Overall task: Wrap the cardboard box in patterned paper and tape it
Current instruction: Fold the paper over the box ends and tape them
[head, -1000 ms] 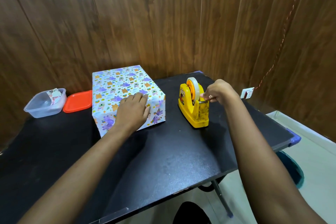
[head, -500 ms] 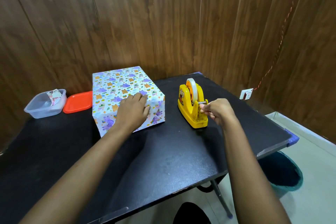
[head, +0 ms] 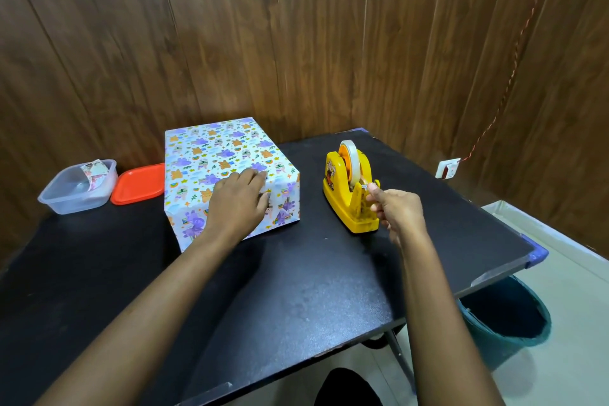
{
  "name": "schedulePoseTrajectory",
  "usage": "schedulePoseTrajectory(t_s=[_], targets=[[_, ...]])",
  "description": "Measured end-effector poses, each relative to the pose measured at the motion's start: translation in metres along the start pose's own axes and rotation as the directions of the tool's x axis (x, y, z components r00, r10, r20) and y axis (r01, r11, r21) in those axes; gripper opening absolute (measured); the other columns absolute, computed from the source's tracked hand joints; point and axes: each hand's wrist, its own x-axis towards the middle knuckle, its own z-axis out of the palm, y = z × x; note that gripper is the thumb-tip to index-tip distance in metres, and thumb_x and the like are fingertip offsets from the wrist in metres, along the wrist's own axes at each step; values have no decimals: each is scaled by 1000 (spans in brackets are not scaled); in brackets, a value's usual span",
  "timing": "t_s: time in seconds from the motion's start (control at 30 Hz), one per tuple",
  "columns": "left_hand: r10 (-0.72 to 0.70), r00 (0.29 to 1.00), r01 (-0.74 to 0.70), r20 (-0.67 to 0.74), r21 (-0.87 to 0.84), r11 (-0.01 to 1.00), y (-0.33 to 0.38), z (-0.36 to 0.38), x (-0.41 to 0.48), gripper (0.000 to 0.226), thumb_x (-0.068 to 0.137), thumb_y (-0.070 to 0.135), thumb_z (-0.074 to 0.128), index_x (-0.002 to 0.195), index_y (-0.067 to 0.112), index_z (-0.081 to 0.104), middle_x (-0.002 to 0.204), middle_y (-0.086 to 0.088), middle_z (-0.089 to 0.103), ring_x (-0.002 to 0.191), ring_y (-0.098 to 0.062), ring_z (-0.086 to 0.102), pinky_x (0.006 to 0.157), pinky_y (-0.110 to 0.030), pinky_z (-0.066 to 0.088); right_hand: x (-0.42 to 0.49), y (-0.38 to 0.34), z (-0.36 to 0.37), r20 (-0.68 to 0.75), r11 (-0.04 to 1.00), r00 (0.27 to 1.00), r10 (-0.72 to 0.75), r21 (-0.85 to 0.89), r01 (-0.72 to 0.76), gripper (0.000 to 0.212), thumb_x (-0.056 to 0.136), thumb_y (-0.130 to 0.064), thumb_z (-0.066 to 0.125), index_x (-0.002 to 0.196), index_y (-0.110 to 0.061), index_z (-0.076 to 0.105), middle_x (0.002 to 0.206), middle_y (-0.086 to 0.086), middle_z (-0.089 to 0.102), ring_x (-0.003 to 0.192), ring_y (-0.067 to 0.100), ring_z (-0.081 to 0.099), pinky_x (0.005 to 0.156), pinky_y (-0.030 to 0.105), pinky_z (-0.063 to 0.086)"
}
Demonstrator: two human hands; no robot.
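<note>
The box (head: 211,158), covered in white paper with purple and orange animal prints, stands at the back of the black table (head: 296,290). My left hand (head: 239,201) lies flat on its near top edge, pressing the folded paper down. To the right stands a yellow tape dispenser (head: 346,194) with a roll of clear tape. My right hand (head: 397,211) is at the dispenser's near end, thumb and fingers pinching the tape end by the cutter.
A clear plastic tub (head: 77,189) holding a scrap of patterned paper and an orange lid (head: 138,183) sit at the back left. A teal bucket (head: 507,323) stands on the floor beyond the table's right edge. Wood panelling closes the back.
My right hand has moved from beside the tape roll down and toward me to the dispenser's cutter end. The left hand has stayed on the box.
</note>
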Motion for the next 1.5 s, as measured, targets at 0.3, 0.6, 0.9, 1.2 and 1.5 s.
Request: schedulePoseTrajectory(t_s=[0.3, 0.6, 0.9, 1.2, 1.5], targets=[[17, 999, -18, -36, -26, 999, -3, 1, -2, 43, 95, 28, 47, 136, 13, 48, 134, -5, 53, 114, -27, 51, 90, -39, 40, -5, 15, 15, -79, 989, 997, -23, 145, 34, 28, 91, -20, 62, 65, -9, 60, 55, 1, 46, 47, 9, 38, 42, 21, 36], [83, 992, -61, -98, 211, 976, -2, 11, 0, 65, 59, 50, 81, 105, 7, 65, 93, -8, 62, 78, -29, 59, 66, -36, 48, -6, 13, 19, 93, 842, 977, 194, 495, -214, 29, 94, -19, 57, 68, -6, 53, 56, 2, 39, 39, 6, 39, 43, 26, 54], [120, 976, -52, -182, 340, 939, -1, 25, -1, 74, 54, 56, 81, 108, 10, 64, 98, -7, 62, 80, -27, 58, 66, -33, 46, -2, 18, 24, -50, 925, 994, 96, 374, -70, 30, 94, -16, 57, 67, -4, 54, 57, 4, 41, 40, 7, 38, 55, 36, 59], [175, 956, -78, -234, 374, 924, -3, 30, 1, 80, 51, 57, 81, 111, 8, 63, 97, -9, 62, 80, -28, 59, 66, -34, 47, -24, 37, 43, 389, 992, 912, -128, 30, 126, 18, 91, -5, 58, 73, -6, 57, 59, 5, 45, 34, 3, 39, 43, 22, 52], [203, 943, -80, -265, 411, 908, -5, 36, 1, 82, 49, 57, 80, 114, 9, 63, 102, -6, 64, 84, -26, 60, 68, -33, 47, 1, 29, 116, 557, 569, 750, -356, -507, 647, 16, 91, -17, 56, 89, -9, 69, 90, 8, 67, 84, 25, 58, 67, 33, 41]])
